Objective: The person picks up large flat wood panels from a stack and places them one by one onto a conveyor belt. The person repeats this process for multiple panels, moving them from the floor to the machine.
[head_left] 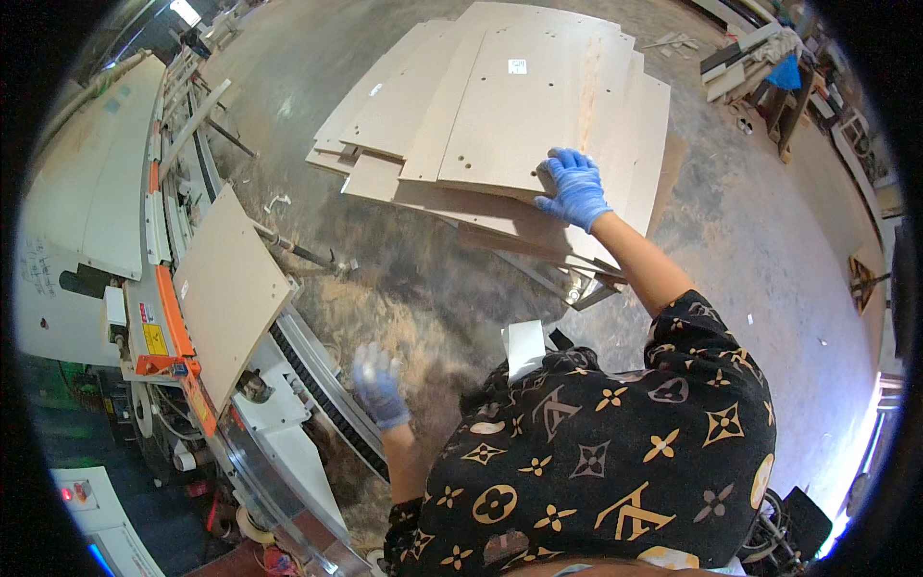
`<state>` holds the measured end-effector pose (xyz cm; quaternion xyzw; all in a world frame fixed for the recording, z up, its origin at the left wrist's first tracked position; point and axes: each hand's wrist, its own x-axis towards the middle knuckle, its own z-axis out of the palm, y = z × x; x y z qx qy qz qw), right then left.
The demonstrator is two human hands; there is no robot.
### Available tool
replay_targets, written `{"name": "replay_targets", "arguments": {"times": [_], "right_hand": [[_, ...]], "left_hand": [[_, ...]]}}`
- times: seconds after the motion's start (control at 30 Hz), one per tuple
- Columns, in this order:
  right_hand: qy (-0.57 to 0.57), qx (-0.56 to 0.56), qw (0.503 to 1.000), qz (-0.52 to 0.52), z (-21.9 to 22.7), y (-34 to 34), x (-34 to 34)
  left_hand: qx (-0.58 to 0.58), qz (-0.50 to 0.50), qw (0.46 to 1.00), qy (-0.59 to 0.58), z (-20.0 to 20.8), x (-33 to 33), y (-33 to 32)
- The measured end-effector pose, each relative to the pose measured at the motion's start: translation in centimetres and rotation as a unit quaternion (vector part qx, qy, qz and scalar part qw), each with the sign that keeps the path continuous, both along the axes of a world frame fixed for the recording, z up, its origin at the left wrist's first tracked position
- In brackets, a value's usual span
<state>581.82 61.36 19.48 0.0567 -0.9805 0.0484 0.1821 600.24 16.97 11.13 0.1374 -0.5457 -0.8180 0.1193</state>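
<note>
A stack of pale flat boards (385, 120) rises at the top middle, its sheets overlapping unevenly. The top board (514, 106) has several small holes and a white label. At its near right corner, my right hand (577, 190) in a blue glove grips the edge, fingers on the upper face and thumb by the edge. My left hand (379, 385), gloved too and blurred by motion, is held in the air with fingers apart and nothing in it. Left of it, a single pale board (229, 293) lies tilted on a long machine (173, 308) with an orange rail.
Below the stack shows a metal support (574, 291). A bar (298, 250) sticks out from the machine toward the stack. At lower left is a control box (101, 519). Board offcuts and a blue bag (785, 72) are piled at the far right.
</note>
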Motion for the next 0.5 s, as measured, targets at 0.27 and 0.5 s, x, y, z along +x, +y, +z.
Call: {"name": "replay_targets", "arguments": {"times": [0.27,0.5], "right_hand": [[-0.069,-0.037,0.991,0.107,2.4,-4.9,3.7],[-0.082,-0.215,0.938,0.257,2.6,-4.8,3.9]], "left_hand": [[0.046,-0.276,0.956,-0.086,0.2,-7.3,16.1],[0.197,-0.14,0.968,-0.071,-2.2,-3.0,17.6]]}}
